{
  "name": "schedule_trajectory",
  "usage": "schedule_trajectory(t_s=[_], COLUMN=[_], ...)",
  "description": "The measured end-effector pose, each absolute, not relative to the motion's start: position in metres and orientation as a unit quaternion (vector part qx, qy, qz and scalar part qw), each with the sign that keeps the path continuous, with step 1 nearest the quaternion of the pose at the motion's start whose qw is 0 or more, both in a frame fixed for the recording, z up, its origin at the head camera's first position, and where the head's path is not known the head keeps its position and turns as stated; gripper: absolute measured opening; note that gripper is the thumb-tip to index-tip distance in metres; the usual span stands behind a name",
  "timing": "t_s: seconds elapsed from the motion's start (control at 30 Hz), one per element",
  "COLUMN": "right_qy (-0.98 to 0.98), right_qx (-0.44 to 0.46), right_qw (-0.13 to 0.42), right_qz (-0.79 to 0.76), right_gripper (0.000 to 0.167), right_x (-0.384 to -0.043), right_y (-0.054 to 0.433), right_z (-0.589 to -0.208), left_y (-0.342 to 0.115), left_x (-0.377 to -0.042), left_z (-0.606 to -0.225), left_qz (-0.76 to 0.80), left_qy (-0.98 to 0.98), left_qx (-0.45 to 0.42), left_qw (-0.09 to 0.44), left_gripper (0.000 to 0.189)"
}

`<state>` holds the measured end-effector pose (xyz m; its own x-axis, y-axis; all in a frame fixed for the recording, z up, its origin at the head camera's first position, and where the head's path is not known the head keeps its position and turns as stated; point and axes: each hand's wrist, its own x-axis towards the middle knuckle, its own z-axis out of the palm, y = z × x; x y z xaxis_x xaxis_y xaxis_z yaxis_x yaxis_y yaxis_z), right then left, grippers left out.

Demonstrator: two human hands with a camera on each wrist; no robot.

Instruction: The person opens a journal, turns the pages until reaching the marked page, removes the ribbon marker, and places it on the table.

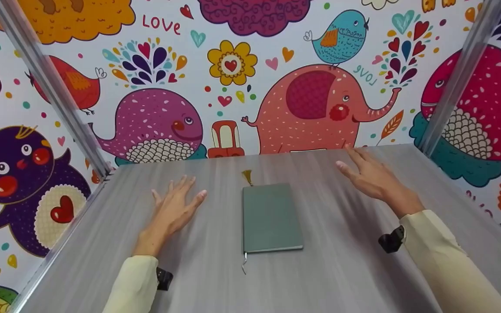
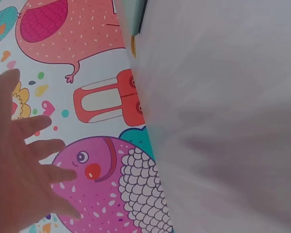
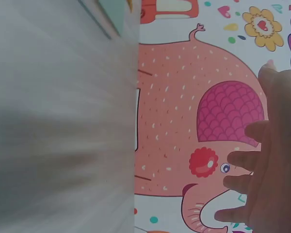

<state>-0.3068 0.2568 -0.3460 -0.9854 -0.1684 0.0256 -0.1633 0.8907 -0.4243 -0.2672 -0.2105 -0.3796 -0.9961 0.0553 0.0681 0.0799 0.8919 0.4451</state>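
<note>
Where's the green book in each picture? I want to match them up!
Head: the green book lies right of the bottom middle, flat on the table.
Left wrist: just a bit of the green book pokes in at the top edge, near the middle.
Right wrist: only a corner shows at the top edge, left of the middle.
Shared landmark: the pink elephant.
</note>
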Motion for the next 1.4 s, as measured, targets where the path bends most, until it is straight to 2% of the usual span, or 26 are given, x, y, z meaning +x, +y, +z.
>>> schedule_trajectory(t_s=[0.5, 0.7, 0.93, 1.4], right_qy=[0.924, 0.898, 0.856, 0.816], right_qx=[-0.094, -0.09, -0.12, -0.067], right_qw=[0.007, 0.01, 0.016, 0.059], right_qz=[-0.371, -0.43, -0.502, -0.571], right_gripper=[0.083, 0.081, 0.069, 0.073], right_x=[-0.294, -0.288, -0.285, -0.284], right_y=[0.239, 0.234, 0.229, 0.211], right_z=[-0.357, -0.362, -0.376, -0.407], left_y=[-0.183, -0.171, -0.152, -0.117], left_x=[-0.257, -0.252, -0.248, -0.241], left_z=[-0.4, -0.406, -0.41, -0.429], left_qz=[-0.33, -0.333, -0.336, -0.323], left_qy=[-0.939, -0.937, -0.935, -0.934], left_qx=[-0.068, -0.081, -0.092, -0.155], left_qw=[0.072, 0.059, 0.06, -0.004], left_gripper=[0.057, 0.058, 0.059, 0.068])
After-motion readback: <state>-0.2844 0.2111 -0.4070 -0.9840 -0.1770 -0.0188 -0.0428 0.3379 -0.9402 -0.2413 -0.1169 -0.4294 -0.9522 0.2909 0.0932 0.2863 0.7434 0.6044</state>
